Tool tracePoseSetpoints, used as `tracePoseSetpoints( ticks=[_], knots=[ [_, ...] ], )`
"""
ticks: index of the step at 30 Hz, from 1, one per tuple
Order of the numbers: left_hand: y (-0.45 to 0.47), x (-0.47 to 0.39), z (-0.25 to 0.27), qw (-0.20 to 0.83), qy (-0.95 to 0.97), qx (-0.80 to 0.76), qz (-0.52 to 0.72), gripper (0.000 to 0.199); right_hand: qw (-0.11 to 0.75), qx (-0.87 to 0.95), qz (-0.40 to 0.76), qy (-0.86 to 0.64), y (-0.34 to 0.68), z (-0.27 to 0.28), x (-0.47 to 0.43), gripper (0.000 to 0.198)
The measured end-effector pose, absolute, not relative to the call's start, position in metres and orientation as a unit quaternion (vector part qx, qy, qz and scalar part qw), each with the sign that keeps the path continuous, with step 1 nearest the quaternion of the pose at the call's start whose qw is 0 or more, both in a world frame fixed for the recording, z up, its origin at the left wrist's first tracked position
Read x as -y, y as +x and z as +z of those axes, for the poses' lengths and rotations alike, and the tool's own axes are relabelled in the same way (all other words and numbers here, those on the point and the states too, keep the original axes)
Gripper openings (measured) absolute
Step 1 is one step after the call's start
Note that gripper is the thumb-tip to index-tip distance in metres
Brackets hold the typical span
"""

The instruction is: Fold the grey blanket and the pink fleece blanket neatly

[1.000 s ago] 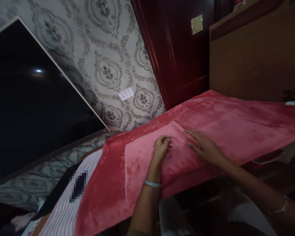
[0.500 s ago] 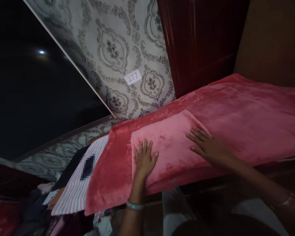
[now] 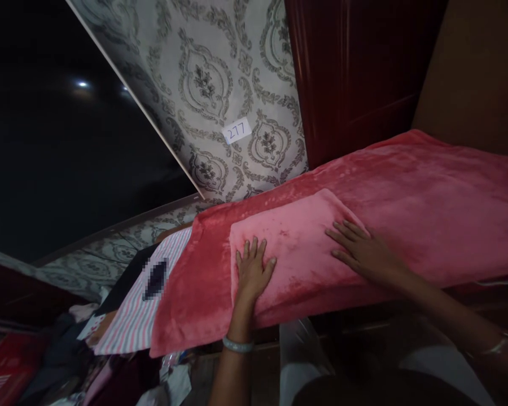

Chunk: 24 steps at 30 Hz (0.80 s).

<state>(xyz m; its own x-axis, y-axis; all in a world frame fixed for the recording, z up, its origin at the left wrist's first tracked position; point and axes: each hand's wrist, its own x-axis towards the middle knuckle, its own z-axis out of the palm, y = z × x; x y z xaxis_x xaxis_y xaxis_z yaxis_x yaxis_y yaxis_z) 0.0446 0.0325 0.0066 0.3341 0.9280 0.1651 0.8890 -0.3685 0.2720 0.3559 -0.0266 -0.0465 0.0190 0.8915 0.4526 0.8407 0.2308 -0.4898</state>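
Note:
A folded pink plush cloth (image 3: 296,242) lies flat on a larger red-pink plush blanket (image 3: 440,192). My left hand (image 3: 254,272) rests palm down near the left edge of the folded cloth, fingers spread. Toward its right edge lies my right hand (image 3: 359,248), also palm down with the fingers stretched out and the thumb apart. Neither hand grips anything. Both palms hide the cloth beneath them.
At the left, a striped cloth (image 3: 131,316) with a blurred dark patch shows beside the blanket. Clothes (image 3: 122,380) and a red object (image 3: 11,366) lie lower left. Behind stand patterned wallpaper (image 3: 237,73) with a "277" label (image 3: 237,131), a dark red panel (image 3: 355,73) and a dark screen-like surface (image 3: 68,146).
The view has shifted slightly, so everything appears a little farther right. Both hands stay flat on the folded cloth, with no clear movement across it.

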Motion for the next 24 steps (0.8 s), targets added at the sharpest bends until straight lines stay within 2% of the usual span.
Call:
tracePoseSetpoints(
  ticks=[5, 8, 14, 16, 20, 22, 24],
  knots=[
    [0.043, -0.032, 0.004, 0.062, 0.817, -0.552, 0.157, 0.058, 0.359, 0.714, 0.052, -0.599, 0.335, -0.022, 0.028, 0.050],
    [0.043, -0.031, 0.003, 0.059, 0.816, -0.553, 0.156, 0.058, 0.354, 0.734, 0.070, -0.575, 0.321, -0.023, 0.028, 0.055],
    [0.046, -0.029, 0.008, 0.046, 0.816, -0.564, 0.116, 0.060, 0.273, 0.751, 0.118, -0.589, 0.323, -0.039, 0.025, 0.063],
    [0.047, -0.028, 0.009, 0.041, 0.815, -0.567, 0.109, 0.060, 0.292, 0.753, 0.153, -0.569, 0.326, -0.027, 0.022, 0.065],
    [0.048, -0.027, 0.010, 0.038, 0.814, -0.569, 0.108, 0.060, 0.419, 0.704, 0.284, -0.498, 0.315, 0.023, 0.002, 0.068],
    [0.048, -0.026, 0.010, 0.039, 0.815, -0.566, 0.116, 0.060, 0.470, 0.655, 0.405, -0.432, 0.303, 0.049, -0.021, 0.067],
    [0.047, -0.026, 0.008, 0.044, 0.814, -0.565, 0.129, 0.060, 0.479, 0.588, 0.554, -0.343, 0.290, 0.066, -0.048, 0.064]
  ],
)
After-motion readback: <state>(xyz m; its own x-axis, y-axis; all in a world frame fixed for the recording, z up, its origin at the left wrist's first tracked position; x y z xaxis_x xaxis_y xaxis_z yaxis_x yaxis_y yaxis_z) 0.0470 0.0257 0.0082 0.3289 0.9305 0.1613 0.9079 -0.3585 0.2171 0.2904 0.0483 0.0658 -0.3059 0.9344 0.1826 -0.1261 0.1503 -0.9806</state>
